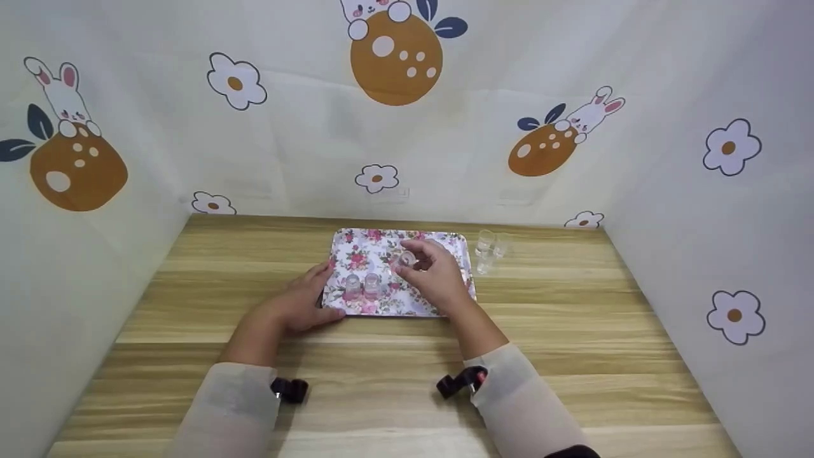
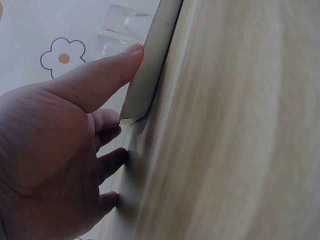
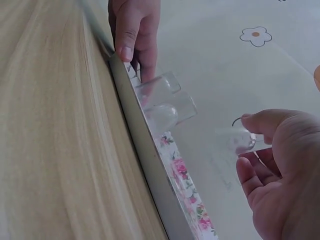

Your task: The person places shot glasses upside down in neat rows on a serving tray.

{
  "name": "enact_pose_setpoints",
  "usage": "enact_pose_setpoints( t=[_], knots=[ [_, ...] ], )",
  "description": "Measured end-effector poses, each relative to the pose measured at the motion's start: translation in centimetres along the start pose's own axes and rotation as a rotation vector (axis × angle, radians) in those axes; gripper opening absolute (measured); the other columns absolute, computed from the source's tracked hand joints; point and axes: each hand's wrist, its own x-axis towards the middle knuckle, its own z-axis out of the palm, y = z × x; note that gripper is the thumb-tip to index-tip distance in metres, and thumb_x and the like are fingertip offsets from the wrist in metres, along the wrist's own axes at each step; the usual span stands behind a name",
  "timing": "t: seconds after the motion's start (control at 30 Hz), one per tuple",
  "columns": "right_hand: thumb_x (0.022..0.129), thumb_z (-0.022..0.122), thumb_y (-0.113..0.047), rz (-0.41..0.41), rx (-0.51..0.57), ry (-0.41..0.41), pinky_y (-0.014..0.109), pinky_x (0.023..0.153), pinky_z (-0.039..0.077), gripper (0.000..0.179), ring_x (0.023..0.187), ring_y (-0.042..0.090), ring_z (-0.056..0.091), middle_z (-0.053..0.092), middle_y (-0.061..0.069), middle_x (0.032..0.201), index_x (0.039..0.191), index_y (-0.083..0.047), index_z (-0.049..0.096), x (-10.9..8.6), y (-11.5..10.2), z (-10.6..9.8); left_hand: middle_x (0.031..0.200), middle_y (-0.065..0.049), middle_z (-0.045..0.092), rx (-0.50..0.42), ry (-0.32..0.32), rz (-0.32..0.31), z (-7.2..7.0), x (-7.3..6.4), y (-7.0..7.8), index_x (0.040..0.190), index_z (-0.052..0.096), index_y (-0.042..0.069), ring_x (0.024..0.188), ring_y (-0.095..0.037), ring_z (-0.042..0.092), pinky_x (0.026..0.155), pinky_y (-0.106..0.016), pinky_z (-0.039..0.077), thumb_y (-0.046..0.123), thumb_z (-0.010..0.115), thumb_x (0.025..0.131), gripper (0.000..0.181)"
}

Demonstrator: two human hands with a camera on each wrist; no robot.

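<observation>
A rectangular tray (image 1: 416, 302) with a rose print lies on the wooden table. Its front left corner is held by my left hand (image 1: 304, 303), the thumb at the front rim and the fingers along the left side. Two small clear glasses (image 1: 372, 285) stand side by side on the tray's front left part. Over the right half of the tray, my right hand (image 1: 437, 273) pinches another small clear glass (image 1: 406, 259) between thumb and fingers. The right wrist view shows this held glass (image 3: 243, 141) apart from the tray surface.
Three more clear glasses (image 1: 485, 240) are grouped on the table (image 1: 540, 305) just right of the tray's back right corner. A patterned cloth wall (image 1: 299, 159) closes off the back and both sides.
</observation>
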Motion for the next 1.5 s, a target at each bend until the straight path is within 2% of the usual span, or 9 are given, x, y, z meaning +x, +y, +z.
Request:
enact_pose_setpoints(
  t=[0.17, 0.43, 0.73, 0.87, 0.97, 1.1, 1.3, 1.5],
  knots=[
    [0.09, 0.085, -0.009, -0.006, -0.01, -0.084, 0.026, 0.093, 0.065, 0.049, 0.106, 0.022, 0.076, 0.077, 0.012, 0.128, 0.136, -0.005, 0.071, 0.0, 0.4, 0.3, 0.183, -0.011, 0.004, 0.0, 0.004, -0.001, 0.0, 0.0, -0.1, 0.174, 0.01, 0.013, 0.167, -0.049, 0.009, 0.133, -0.071, 0.014, 0.056, 0.072, 0.098, 0.107],
    [0.091, 0.083, -0.006, 0.02, -0.083, -0.238, 0.031, 0.1, 0.064, 0.049, 0.115, 0.029, 0.075, 0.072, 0.013, 0.137, 0.138, -0.005, 0.07, 0.1, 1.3, 0.9, 0.183, -0.011, 0.005, -0.009, 0.013, 0.002, 0.1, -0.1, -0.3, 0.174, 0.011, 0.013, 0.166, -0.05, 0.01, 0.133, -0.07, 0.015, 0.056, 0.073, 0.097, 0.107],
    [0.09, 0.082, -0.003, 0.05, -0.082, -0.282, 0.034, 0.102, 0.063, 0.05, 0.12, 0.031, 0.072, 0.072, 0.015, 0.135, 0.139, -0.001, 0.068, 0.1, 1.7, 1.1, 0.183, -0.01, 0.004, -0.007, 0.008, -0.003, -0.1, -0.2, -0.2, 0.174, 0.011, 0.014, 0.166, -0.05, 0.009, 0.133, -0.07, 0.015, 0.057, 0.073, 0.097, 0.108],
    [0.092, 0.083, -0.011, 0.037, -0.076, -0.293, 0.036, 0.105, 0.062, 0.052, 0.122, 0.031, 0.072, 0.072, 0.016, 0.137, 0.141, -0.002, 0.067, 0.2, 1.7, 0.7, 0.183, -0.01, 0.005, -0.006, 0.006, -0.005, -0.1, -0.1, -0.2, 0.174, 0.011, 0.014, 0.166, -0.049, 0.009, 0.134, -0.069, 0.015, 0.057, 0.072, 0.098, 0.107],
    [0.095, 0.082, -0.022, 0.04, -0.078, -0.267, 0.039, 0.109, 0.06, 0.052, 0.124, 0.028, 0.071, 0.072, 0.014, 0.137, 0.142, -0.006, 0.067, 0.2, 1.5, -0.2, 0.184, -0.008, 0.004, -0.003, 0.003, -0.003, 0.0, -0.1, -0.2, 0.174, 0.011, 0.014, 0.167, -0.048, 0.008, 0.134, -0.069, 0.015, 0.056, 0.072, 0.098, 0.106],
    [0.098, 0.079, -0.031, 0.049, -0.086, -0.175, 0.041, 0.111, 0.059, 0.051, 0.122, 0.025, 0.071, 0.074, 0.014, 0.133, 0.142, -0.008, 0.067, 0.4, 1.4, -1.9, 0.184, -0.007, 0.003, -0.008, -0.001, -0.009, 0.2, -0.2, -0.1, 0.174, 0.01, 0.015, 0.167, -0.047, 0.008, 0.134, -0.069, 0.015, 0.057, 0.072, 0.098, 0.106],
    [0.099, 0.078, -0.026, 0.06, -0.064, -0.06, 0.04, 0.11, 0.059, 0.046, 0.121, 0.025, 0.071, 0.073, 0.02, 0.133, 0.141, -0.008, 0.068, 0.6, 1.8, -5.1, 0.183, -0.011, 0.005, -0.001, 0.012, 0.022, 0.1, -0.3, 0.0, 0.174, 0.011, 0.012, 0.166, -0.049, 0.011, 0.133, -0.07, 0.015, 0.054, 0.073, 0.098, 0.106],
    [0.099, 0.076, -0.016, 0.085, 0.004, 0.068, 0.028, 0.103, 0.061, 0.041, 0.12, 0.026, 0.071, 0.071, 0.022, 0.133, 0.138, -0.005, 0.069, 0.9, 2.2, -7.8, 0.183, -0.012, 0.006, -0.002, 0.017, 0.019, 0.0, -0.2, -0.1, 0.174, 0.011, 0.013, 0.166, -0.05, 0.012, 0.133, -0.071, 0.016, 0.056, 0.073, 0.097, 0.107]
  ],
)
